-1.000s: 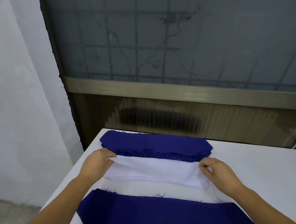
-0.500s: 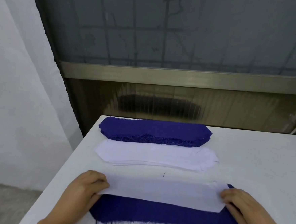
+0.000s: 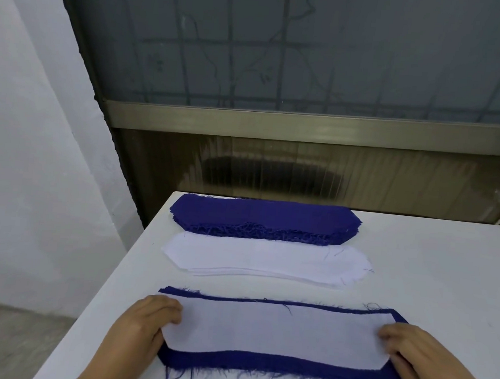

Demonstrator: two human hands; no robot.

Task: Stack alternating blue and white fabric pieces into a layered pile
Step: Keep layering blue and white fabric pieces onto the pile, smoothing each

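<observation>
The white piece, lifted from the white stack at 12 o'clock a second ago, now lies on the blue piece, left hand and right hand pinching its ends, completing another layer.

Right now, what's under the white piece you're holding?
A blue piece lies under the white piece, showing as a border on its far and near edges. Whether more layers sit beneath is hidden.
</observation>
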